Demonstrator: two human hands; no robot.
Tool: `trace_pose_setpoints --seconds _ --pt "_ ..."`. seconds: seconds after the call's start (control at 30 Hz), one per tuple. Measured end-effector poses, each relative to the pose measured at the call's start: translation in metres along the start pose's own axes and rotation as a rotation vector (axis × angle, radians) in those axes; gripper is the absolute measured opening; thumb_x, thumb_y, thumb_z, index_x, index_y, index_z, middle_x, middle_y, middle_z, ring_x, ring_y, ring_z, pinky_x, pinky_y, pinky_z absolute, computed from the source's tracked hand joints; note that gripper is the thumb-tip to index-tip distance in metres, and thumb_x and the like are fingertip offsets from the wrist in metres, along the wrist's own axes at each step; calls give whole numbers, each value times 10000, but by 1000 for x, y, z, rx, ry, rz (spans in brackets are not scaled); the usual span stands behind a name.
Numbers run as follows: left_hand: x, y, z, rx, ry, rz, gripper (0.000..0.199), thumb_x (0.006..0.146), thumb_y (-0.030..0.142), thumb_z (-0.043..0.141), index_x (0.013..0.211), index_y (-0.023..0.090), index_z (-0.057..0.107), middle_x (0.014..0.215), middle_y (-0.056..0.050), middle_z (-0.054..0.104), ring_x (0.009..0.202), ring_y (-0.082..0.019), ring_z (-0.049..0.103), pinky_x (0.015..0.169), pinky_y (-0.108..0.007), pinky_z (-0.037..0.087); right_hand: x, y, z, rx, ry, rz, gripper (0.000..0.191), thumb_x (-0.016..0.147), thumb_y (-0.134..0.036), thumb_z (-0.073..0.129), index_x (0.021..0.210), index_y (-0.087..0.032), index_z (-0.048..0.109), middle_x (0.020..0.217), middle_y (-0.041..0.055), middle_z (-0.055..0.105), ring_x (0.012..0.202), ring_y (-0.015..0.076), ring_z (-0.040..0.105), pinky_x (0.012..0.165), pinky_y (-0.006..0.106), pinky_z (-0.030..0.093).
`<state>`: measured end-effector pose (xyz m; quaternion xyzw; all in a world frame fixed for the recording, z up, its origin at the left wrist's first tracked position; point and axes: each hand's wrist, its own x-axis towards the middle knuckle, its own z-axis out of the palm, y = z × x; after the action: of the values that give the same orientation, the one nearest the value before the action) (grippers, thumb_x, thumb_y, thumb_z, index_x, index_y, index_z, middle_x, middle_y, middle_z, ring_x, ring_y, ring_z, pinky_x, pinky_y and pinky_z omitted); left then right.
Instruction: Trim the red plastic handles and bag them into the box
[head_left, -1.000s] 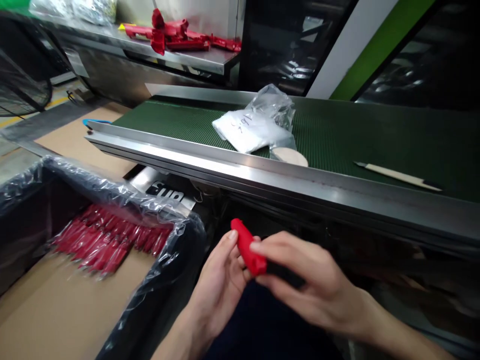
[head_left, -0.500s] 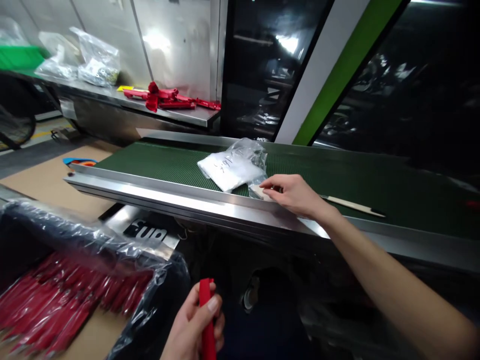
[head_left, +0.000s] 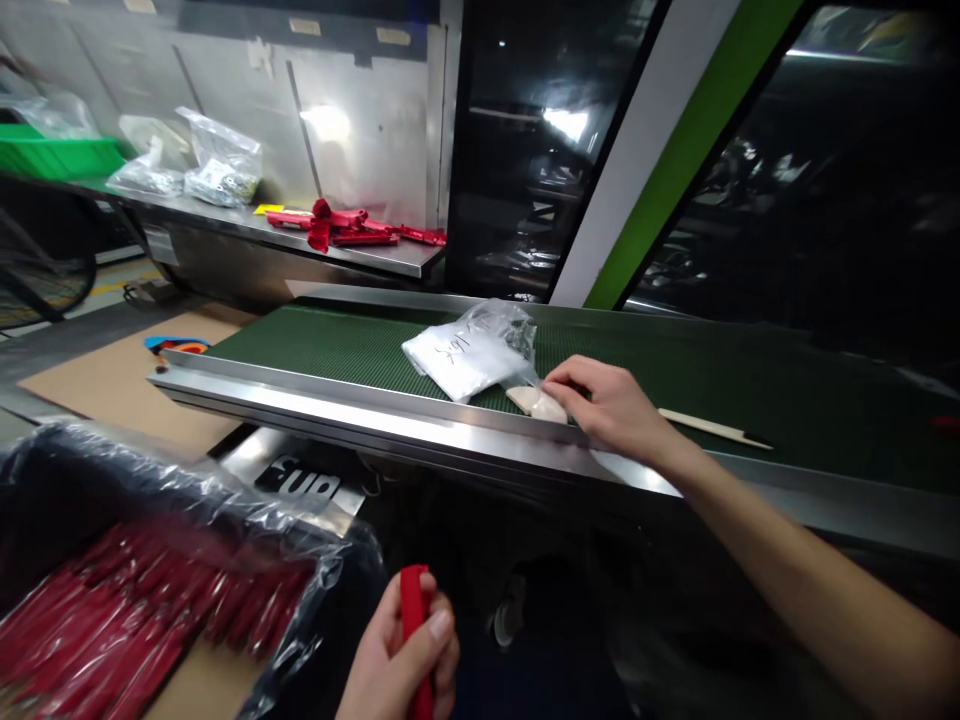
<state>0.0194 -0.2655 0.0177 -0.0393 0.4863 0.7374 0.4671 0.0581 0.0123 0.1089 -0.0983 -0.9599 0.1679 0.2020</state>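
Observation:
My left hand (head_left: pixel 412 640) is closed around a long red strip-like part (head_left: pixel 415 610), held upright low in the view; its lower end runs out of the picture. Over the green conveyor belt (head_left: pixel 330 340), my right hand (head_left: pixel 611 405) has thumb and forefinger pinched at the edge of a clear plastic bag (head_left: pixel 517 325). Against that bag lies a white packet (head_left: pixel 461 360) with handwriting on it. A cream-coloured flat piece (head_left: pixel 538 404) rests just below my right fingertips, by the metal rail. Right of the hand lies a pale pen (head_left: pixel 712 427) with a dark tip.
At lower left, a plastic-lined box (head_left: pixel 202 680) holds several wrapped red parts (head_left: pixel 135 610). More red parts (head_left: pixel 345 225) lie on a metal shelf (head_left: pixel 405 257) behind, near clear bags (head_left: pixel 225 165) and a green bin (head_left: pixel 60 155). The conveyor's metal rail (head_left: pixel 360 390) runs in front.
My right hand has drawn slightly right, off the cream-coloured piece, which now shows more fully. The left hand still holds the red part. The whole view has shifted a little.

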Motion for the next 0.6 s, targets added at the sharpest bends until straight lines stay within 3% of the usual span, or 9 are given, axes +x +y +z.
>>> trace_pose_setpoints --seconds 0.1,0.2,0.27,0.33,0.43,0.5,0.6 --pt "1 11 20 70 -64 107 461 730 392 773 990 219 435 832 19 601 449 -16 389 381 -144 255 -37 -43 4 96 5 -157 166 964 -224 458 914 -164 604 919 61 620 846 150 564 753 295 463" --pt "5 20 37 26 -118 106 419 791 349 727 1050 213 427 1162 -75 604 541 -15 490 438 -145 355 -74 -79 16 123 -113 -340 129 929 -147 482 915 -150 610 902 65 624 824 168 552 722 322 456" --pt "7 21 41 -26 -172 66 382 814 325 709 1040 210 423 1134 -70 607 613 -36 534 466 -138 374 -94 -93 24 85 -197 -402 140 913 -110 474 879 -138 607 861 65 617 779 178 538 674 340 438" --pt "6 18 41 -8 -193 45 343 815 288 709 997 203 431 942 -18 608 587 -38 507 461 -136 360 -107 -97 28 83 -255 -388 138 919 -124 478 876 -140 608 846 60 615 760 179 537 659 346 439" --pt "0 11 39 104 -119 43 309 799 254 714 953 197 452 759 41 532 520 -29 434 447 -139 336 -115 -92 23 239 -277 -333 100 939 -194 522 970 -158 610 894 54 637 803 165 575 707 319 478" --pt "-5 7 40 163 -67 53 300 787 249 714 936 199 459 743 43 526 544 -47 453 450 -144 340 -113 -83 16 326 -171 -266 108 929 -202 564 1027 -175 600 932 46 645 857 147 592 754 278 492" --pt "-9 3 43 275 -91 92 284 772 230 711 894 203 456 735 39 554 525 -53 445 447 -159 334 -104 -67 8 264 -3 -59 223 906 -252 613 1123 -204 591 1064 50 633 988 155 590 851 275 488"
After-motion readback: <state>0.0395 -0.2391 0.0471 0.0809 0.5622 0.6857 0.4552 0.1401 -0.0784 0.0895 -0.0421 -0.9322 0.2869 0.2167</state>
